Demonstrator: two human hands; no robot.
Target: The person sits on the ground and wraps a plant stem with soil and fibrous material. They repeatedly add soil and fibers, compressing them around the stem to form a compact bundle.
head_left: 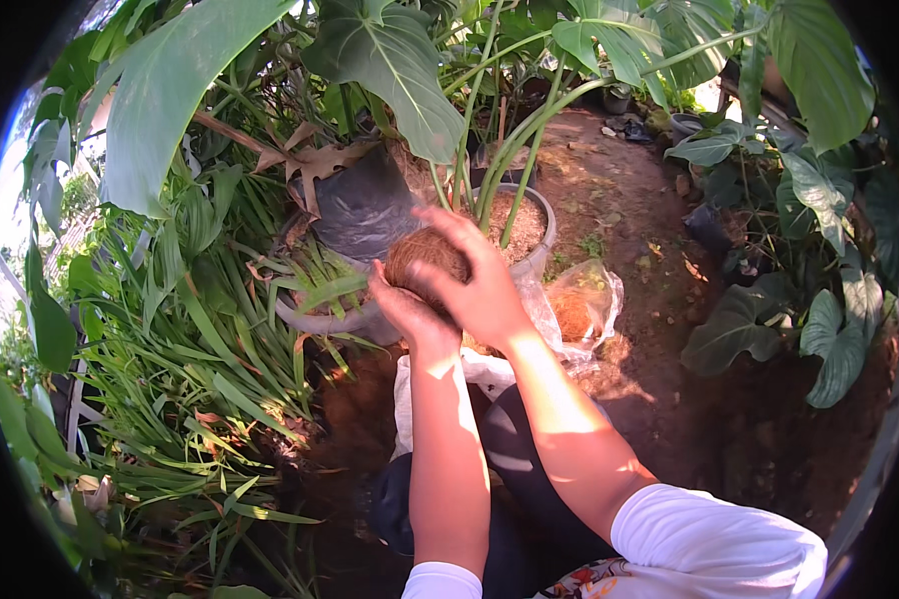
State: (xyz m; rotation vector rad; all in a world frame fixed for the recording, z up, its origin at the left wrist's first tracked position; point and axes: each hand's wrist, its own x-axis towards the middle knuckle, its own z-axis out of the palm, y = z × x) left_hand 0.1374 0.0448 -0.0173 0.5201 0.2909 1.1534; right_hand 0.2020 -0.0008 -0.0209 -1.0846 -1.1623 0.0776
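A brown ball of coconut fibre [428,258] rests between my two hands. My left hand [418,318] cups it from below and the left, palm up. Over its right side curves my right hand [483,281], the fingers spread around it and slightly blurred. Just beyond the hands stands a grey pot [547,238] filled with light, coarse growing medium, from which several long green stems [515,168] rise. To its right lies a clear plastic bag [595,299] with brown fibre in it. A white sack [403,408] lies below my wrists, partly hidden by my forearms.
Another grey pot [330,323] with strappy leaves stands left of my hands, with a black plastic sheet [363,202] behind it. Large leaves [389,71] hang overhead. Dense foliage [217,352] lines the left; broad-leaved plants [831,329] border the bare soil path [607,172] on the right.
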